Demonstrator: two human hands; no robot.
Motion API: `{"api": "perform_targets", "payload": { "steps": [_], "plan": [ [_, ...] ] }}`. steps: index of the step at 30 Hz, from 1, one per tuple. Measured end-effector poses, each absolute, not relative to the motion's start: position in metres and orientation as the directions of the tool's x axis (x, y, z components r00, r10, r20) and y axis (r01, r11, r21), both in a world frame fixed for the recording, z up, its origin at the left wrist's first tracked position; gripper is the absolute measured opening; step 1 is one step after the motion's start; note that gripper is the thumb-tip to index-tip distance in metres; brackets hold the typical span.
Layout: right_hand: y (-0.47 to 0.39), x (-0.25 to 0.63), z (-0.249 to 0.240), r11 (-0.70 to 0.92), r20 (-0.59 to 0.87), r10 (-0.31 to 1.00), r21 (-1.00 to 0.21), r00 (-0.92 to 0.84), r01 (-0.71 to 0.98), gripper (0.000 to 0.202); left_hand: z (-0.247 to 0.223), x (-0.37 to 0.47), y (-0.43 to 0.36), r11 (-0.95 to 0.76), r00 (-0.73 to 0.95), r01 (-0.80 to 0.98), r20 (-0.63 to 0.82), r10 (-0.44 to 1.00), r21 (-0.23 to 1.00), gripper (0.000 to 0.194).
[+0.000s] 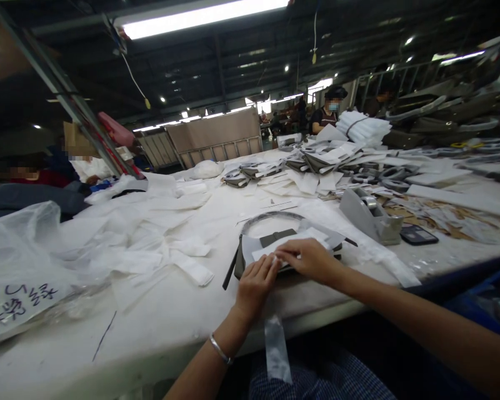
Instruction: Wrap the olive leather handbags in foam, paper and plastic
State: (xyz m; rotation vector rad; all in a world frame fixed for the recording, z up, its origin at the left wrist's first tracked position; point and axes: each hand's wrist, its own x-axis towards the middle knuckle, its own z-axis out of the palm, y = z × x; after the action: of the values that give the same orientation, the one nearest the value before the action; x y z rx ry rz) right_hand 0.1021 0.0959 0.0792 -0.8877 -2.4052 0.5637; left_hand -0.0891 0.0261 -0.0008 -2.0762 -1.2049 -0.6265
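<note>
1. the white table is spread wide, so that everything can be kept within reach.
2. dark bags are heaped at its far side, presumably to leave the near side free for handling.
3. the dark bag being handled is laid near the front edge, apparently for close work, its handle pointed away.
4. a tape dispenser is stood to its right, probably for easy reach.
5. white paper is spread over the bag, perhaps as protection.
6. the left hand and right hand are brought together on the paper; whether it is pinched or merely pressed cannot be told.
7. a clear strip is hung from the table edge.
</note>
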Motion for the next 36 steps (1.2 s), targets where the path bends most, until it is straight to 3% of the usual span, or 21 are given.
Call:
{"api": "perform_targets", "payload": {
  "steps": [6,10,19,24,29,36],
  "plan": [
    [0.204,0.058,0.062,0.557,0.11,0.811,-0.445,-0.574,0.701,0.023,-0.002,-0.088,0.013,-0.421,0.483,0.861,0.718,0.501,-0.286,0.038],
    [0.232,0.022,0.042,0.435,-0.037,0.869,-0.415,-0.493,0.799,0.03,-0.003,-0.089,0.007,-0.468,0.495,0.84,0.741,0.454,-0.274,0.036],
    [0.25,-0.007,0.028,0.258,-0.223,0.868,-0.561,-0.443,0.786,0.026,-0.013,-0.088,0.008,-0.46,0.461,0.854,0.761,0.457,-0.241,0.037],
    [0.247,0.001,0.026,0.105,-0.249,0.873,-0.744,-0.419,0.66,0.022,-0.012,-0.088,0.008,-0.461,0.442,0.86,0.771,0.459,-0.218,0.037],
    [0.248,0.008,0.035,-0.053,-0.227,0.89,-0.913,-0.395,0.405,0.018,-0.012,-0.087,0.008,-0.472,0.443,0.857,0.766,0.466,-0.208,0.037],
    [0.242,0.006,0.06,-0.132,-0.158,0.89,-0.987,-0.429,0.089,0.018,-0.012,-0.086,0.007,-0.452,0.427,0.869,0.765,0.482,-0.2,0.036]
  ]
}}
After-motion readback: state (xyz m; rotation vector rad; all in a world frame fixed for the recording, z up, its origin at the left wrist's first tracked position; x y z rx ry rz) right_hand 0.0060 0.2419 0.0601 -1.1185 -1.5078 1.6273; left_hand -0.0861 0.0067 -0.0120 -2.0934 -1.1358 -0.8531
